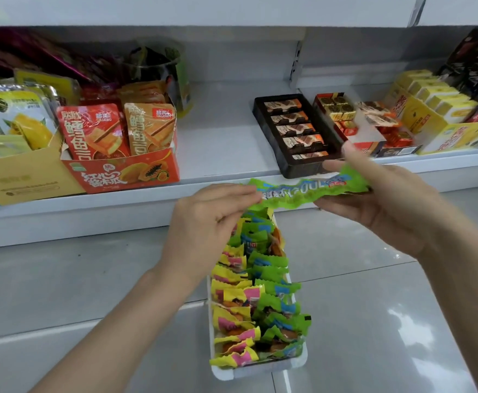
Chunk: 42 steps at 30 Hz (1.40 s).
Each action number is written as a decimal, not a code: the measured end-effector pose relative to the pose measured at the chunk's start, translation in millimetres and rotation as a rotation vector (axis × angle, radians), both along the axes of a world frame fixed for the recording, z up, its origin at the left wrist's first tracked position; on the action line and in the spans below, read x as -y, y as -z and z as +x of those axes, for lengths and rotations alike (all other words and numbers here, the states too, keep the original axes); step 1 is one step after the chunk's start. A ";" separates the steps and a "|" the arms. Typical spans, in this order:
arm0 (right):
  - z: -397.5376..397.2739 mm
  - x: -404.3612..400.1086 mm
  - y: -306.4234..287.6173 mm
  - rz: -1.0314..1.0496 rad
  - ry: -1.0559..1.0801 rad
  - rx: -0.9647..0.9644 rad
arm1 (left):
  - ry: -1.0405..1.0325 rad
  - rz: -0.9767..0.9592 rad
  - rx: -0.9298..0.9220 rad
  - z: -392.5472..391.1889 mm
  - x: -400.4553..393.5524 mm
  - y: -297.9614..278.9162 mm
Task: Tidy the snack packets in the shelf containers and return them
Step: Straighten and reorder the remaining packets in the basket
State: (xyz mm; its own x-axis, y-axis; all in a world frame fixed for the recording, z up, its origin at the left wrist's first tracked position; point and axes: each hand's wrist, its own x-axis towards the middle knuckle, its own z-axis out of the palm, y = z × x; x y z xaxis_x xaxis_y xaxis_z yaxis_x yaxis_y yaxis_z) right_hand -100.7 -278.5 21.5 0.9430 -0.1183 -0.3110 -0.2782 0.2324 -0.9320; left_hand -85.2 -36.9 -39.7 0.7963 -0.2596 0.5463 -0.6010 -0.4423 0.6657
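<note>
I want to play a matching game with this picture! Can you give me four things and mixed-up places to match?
Things:
1. green packet
2. white container
3. black tray
4. orange box

Places:
A. on the shelf, left side
B. on the floor, full of packets
C. held between the left hand and right hand
D. on the shelf, near the middle, holding chocolate bars

Pairs: 1-C, 2-B, 3-D, 4-A

A shop aisle, shown by white metal shelving [226, 131] stocked with retail display boxes of snack packets [118, 154], chocolate trays [297, 131] and tiled floor [373, 307].
</note>
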 end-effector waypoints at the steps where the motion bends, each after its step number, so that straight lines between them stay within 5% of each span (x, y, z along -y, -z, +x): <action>1: -2.8 1.3 2.4 -0.052 -0.006 0.005 | 0.006 0.030 0.021 -1.8 1.9 2.6; 7: -19.7 31.9 -13.2 -0.476 0.044 0.238 | 0.027 0.211 -0.249 -18.5 2.7 23.7; 14: -30.6 26.3 -24.6 -0.753 -0.087 0.396 | 0.219 0.680 -0.208 -24.7 3.8 29.3; 18: -34.1 11.0 -23.0 -0.806 -0.204 0.388 | 0.249 0.610 -0.232 -34.8 -3.6 33.0; 23: -33.6 -13.9 -9.7 -1.200 -0.378 0.367 | 0.265 0.572 -0.247 -39.8 -8.3 34.4; 30: -2.1 -67.5 49.1 -1.402 -0.744 0.279 | 0.273 0.499 -0.269 -37.8 -10.5 39.1; 34: -4.6 -52.1 64.0 -1.190 -0.585 0.208 | 0.287 0.451 -0.251 -37.3 -15.8 41.5; 42: -8.8 -56.2 71.7 -1.348 -0.598 0.350 | 0.280 0.353 -0.276 -37.8 -19.8 46.9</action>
State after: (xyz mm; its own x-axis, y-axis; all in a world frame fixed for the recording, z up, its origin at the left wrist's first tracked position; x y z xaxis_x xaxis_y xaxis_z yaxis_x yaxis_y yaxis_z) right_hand -109.4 -222.3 -50.2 0.9552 0.2926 -0.0434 0.2540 -0.8865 -0.3868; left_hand -123.0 -17.2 -86.6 0.7720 -0.6133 0.1670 -0.5517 -0.5162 0.6551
